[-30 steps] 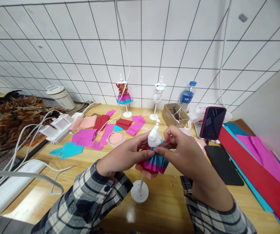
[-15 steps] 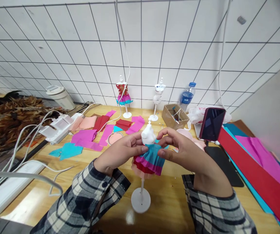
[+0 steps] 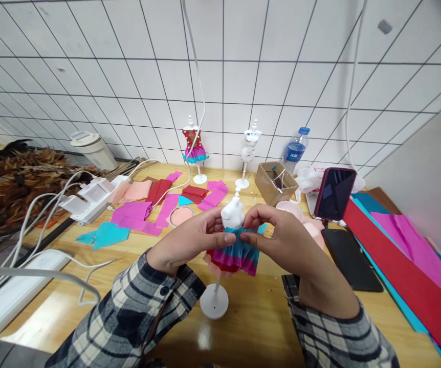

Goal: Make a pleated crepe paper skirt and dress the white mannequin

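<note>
Through the head camera I have both hands on a small dress form, white, on a post, near the middle of the counter. Its round base sits low in view; I can't tell whether it touches the wood.

Left hand: half curled, fingers going round the form's far side, thumb on the waist edge of a blue-and-pink paper skirt. My reading: it steadies the form while keeping the gathers pressed. Right hand: loosely closed, thumb on that same edge, forefinger bent beside the torso; it appears to pinch the paper, probably to keep the pleats bunched. Hidden fingertips I can't judge. A red layer shows beneath the skirt.

Around: far left, a dressed form, with a hanging white cable crossing in front; far right of it, a second white form, then a cardboard box and a water bottle. Pink scraps lie left, within elbow's sweep. On the right, a flat dark phone sits beside the forearm, with long red paper beyond. Loose leads near the left sleeve could snag.
</note>
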`<move>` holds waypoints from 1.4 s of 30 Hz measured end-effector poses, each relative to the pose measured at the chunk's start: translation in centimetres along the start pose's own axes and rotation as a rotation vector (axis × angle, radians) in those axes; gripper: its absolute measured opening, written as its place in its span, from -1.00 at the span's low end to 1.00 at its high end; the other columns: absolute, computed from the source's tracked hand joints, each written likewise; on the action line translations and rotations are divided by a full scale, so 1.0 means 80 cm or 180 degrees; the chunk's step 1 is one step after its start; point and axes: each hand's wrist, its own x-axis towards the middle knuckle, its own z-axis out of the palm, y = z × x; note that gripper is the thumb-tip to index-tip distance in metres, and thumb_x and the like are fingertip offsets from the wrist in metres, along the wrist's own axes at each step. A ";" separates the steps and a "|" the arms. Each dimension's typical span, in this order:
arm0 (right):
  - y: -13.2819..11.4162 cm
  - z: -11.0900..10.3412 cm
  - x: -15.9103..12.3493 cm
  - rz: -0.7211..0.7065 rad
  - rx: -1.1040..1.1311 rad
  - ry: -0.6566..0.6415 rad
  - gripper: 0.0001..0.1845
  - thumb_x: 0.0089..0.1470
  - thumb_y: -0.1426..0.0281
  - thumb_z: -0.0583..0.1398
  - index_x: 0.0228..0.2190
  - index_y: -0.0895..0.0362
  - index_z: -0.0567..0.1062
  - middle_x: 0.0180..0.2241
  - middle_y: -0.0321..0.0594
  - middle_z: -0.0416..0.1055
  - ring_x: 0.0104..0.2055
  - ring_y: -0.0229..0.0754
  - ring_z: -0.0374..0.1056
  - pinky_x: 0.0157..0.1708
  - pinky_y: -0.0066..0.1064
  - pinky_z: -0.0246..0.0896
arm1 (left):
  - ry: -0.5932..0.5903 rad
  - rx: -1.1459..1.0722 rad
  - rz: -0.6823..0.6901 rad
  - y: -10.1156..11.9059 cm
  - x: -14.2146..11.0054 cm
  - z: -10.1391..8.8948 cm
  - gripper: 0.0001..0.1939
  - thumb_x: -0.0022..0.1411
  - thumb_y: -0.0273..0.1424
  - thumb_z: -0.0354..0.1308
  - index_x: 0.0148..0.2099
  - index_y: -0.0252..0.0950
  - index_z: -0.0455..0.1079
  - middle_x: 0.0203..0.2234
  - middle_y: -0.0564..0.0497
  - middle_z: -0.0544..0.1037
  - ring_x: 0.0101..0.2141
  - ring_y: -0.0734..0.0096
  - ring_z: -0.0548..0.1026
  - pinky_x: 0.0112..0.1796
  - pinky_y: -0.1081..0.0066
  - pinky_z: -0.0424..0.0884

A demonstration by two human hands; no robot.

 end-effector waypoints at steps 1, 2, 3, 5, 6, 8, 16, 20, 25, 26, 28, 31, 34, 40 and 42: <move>-0.002 0.000 -0.001 -0.0021 -0.0053 0.0026 -0.88 0.03 0.46 0.29 -0.42 0.08 0.42 -0.44 -0.36 0.42 -0.35 -0.25 0.32 -0.32 -0.40 0.19 | 0.0044 0.0122 0.0007 0.001 0.000 0.000 -0.50 0.09 -0.28 0.39 0.08 -0.27 0.43 -0.05 -0.09 0.56 -0.04 0.23 0.49 -0.02 0.31 0.35; -0.004 0.001 -0.001 -0.0041 -0.0108 0.0044 -0.88 0.03 0.47 0.29 -0.43 0.08 0.42 -0.45 -0.37 0.42 -0.35 -0.25 0.32 -0.33 -0.40 0.18 | 0.0107 0.0254 -0.0003 0.003 0.000 0.001 -0.52 0.09 -0.28 0.39 0.05 -0.28 0.44 -0.06 -0.07 0.56 -0.03 0.24 0.49 -0.02 0.32 0.35; -0.006 0.001 -0.002 -0.0059 -0.0168 0.0057 -0.87 0.03 0.47 0.30 -0.43 0.07 0.42 -0.45 -0.37 0.42 -0.36 -0.25 0.32 -0.33 -0.40 0.17 | 0.0158 0.0372 -0.0025 0.004 0.000 0.001 -0.56 0.10 -0.29 0.38 0.03 -0.28 0.46 -0.08 -0.06 0.57 -0.03 0.24 0.49 -0.03 0.34 0.36; -0.009 0.001 -0.004 -0.0104 -0.0279 0.0095 -0.86 0.04 0.46 0.30 -0.43 0.07 0.41 -0.45 -0.37 0.42 -0.36 -0.25 0.31 -0.34 -0.40 0.16 | 0.0202 0.0492 -0.0115 0.006 0.000 -0.001 -0.60 0.11 -0.29 0.37 -0.01 -0.29 0.48 -0.10 -0.05 0.58 -0.05 0.24 0.49 -0.07 0.35 0.38; -0.009 0.001 -0.004 -0.0137 -0.0328 0.0118 -0.85 0.04 0.46 0.30 -0.42 0.07 0.39 -0.45 -0.37 0.41 -0.37 -0.25 0.31 -0.34 -0.39 0.16 | 0.0184 0.0489 -0.0168 0.007 0.000 -0.001 -0.60 0.10 -0.29 0.37 -0.01 -0.29 0.49 -0.11 -0.04 0.59 -0.06 0.23 0.50 -0.08 0.35 0.38; -0.010 0.002 -0.005 -0.0194 -0.0405 0.0148 -0.81 0.03 0.46 0.29 -0.42 0.07 0.34 -0.45 -0.37 0.39 -0.37 -0.25 0.29 -0.36 -0.39 0.15 | 0.0124 0.0398 -0.0205 0.007 0.001 -0.003 -0.56 0.06 -0.29 0.39 0.00 -0.29 0.48 -0.13 -0.05 0.60 -0.08 0.23 0.52 -0.11 0.36 0.40; -0.004 -0.003 -0.006 -0.0106 0.0196 -0.0179 -0.77 0.05 0.40 0.32 -0.32 0.05 0.34 -0.37 -0.33 0.45 -0.28 -0.21 0.40 -0.26 -0.34 0.28 | 0.0136 0.0180 -0.0177 0.001 0.000 -0.013 -0.52 -0.05 -0.32 0.46 -0.04 -0.28 0.50 -0.20 -0.02 0.62 -0.32 0.44 0.54 -0.18 0.42 0.42; -0.002 -0.006 -0.009 0.0002 0.0560 -0.0519 -0.66 0.04 0.40 0.33 -0.20 0.02 0.31 -0.32 -0.34 0.46 -0.21 -0.19 0.45 -0.20 -0.34 0.33 | 0.0262 0.0214 -0.0072 -0.001 -0.006 -0.020 -0.48 -0.09 -0.24 0.49 -0.08 -0.32 0.52 -0.25 -0.04 0.64 -0.35 0.42 0.54 -0.21 0.42 0.42; 0.004 -0.005 -0.006 0.0286 0.0376 -0.0913 -0.47 -0.05 0.27 0.40 -0.12 -0.01 0.28 -0.26 -0.33 0.45 -0.21 -0.17 0.42 -0.23 -0.34 0.30 | 0.0492 0.0062 0.0224 0.006 -0.014 -0.031 -0.41 -0.08 -0.19 0.49 -0.02 -0.36 0.50 -0.29 -0.10 0.65 -0.26 0.28 0.58 -0.24 0.42 0.44; 0.005 -0.004 -0.005 0.0253 0.0260 -0.0930 -0.48 -0.07 0.28 0.42 -0.13 0.00 0.30 -0.25 -0.33 0.44 -0.21 -0.17 0.41 -0.21 -0.33 0.29 | 0.0521 0.0051 0.0271 0.009 -0.016 -0.033 -0.41 -0.09 -0.19 0.49 -0.03 -0.37 0.51 -0.30 -0.10 0.65 -0.27 0.28 0.59 -0.25 0.44 0.44; 0.007 -0.004 -0.002 0.0133 0.0065 -0.0951 -0.61 -0.05 0.33 0.40 -0.21 0.02 0.38 -0.28 -0.34 0.43 -0.21 -0.17 0.38 -0.20 -0.32 0.25 | 0.0541 0.0061 0.0318 0.013 -0.020 -0.037 -0.43 -0.09 -0.20 0.50 -0.05 -0.37 0.52 -0.31 -0.09 0.65 -0.29 0.31 0.59 -0.29 0.48 0.43; 0.007 -0.005 0.000 0.0008 0.0122 -0.0956 -0.91 0.08 0.40 0.28 -0.35 0.06 0.44 -0.35 -0.33 0.42 -0.25 -0.20 0.35 -0.20 -0.34 0.23 | 0.0477 0.0104 0.0245 0.014 -0.024 -0.042 -0.46 -0.09 -0.22 0.50 -0.07 -0.36 0.54 -0.29 -0.09 0.66 -0.25 0.30 0.59 -0.32 0.51 0.42; 0.006 -0.005 -0.002 0.0011 0.0326 -0.0763 -0.97 0.10 0.44 0.22 -0.35 0.08 0.45 -0.34 -0.30 0.42 -0.24 -0.20 0.33 -0.18 -0.34 0.22 | 0.0413 0.0039 0.0172 0.008 -0.025 -0.043 -0.42 -0.10 -0.22 0.51 -0.04 -0.37 0.53 -0.26 -0.12 0.66 -0.21 0.25 0.60 -0.28 0.48 0.44; 0.005 0.004 -0.006 0.0409 0.0844 -0.0661 -0.86 0.22 0.31 0.14 -0.17 0.03 0.38 -0.37 -0.33 0.34 -0.39 -0.27 0.24 -0.40 -0.43 0.18 | 0.0397 -0.0173 0.0203 -0.002 -0.020 -0.037 -0.48 -0.08 -0.31 0.51 -0.05 -0.36 0.53 -0.24 -0.09 0.66 -0.29 0.36 0.60 -0.23 0.46 0.46; 0.002 0.007 -0.006 0.0423 0.0873 -0.0657 -0.78 0.21 0.23 0.17 -0.11 0.01 0.38 -0.36 -0.33 0.34 -0.39 -0.27 0.24 -0.41 -0.43 0.17 | 0.0359 -0.0241 0.0220 -0.003 -0.019 -0.035 -0.47 -0.07 -0.31 0.50 -0.02 -0.34 0.53 -0.21 -0.10 0.66 -0.24 0.33 0.60 -0.20 0.45 0.46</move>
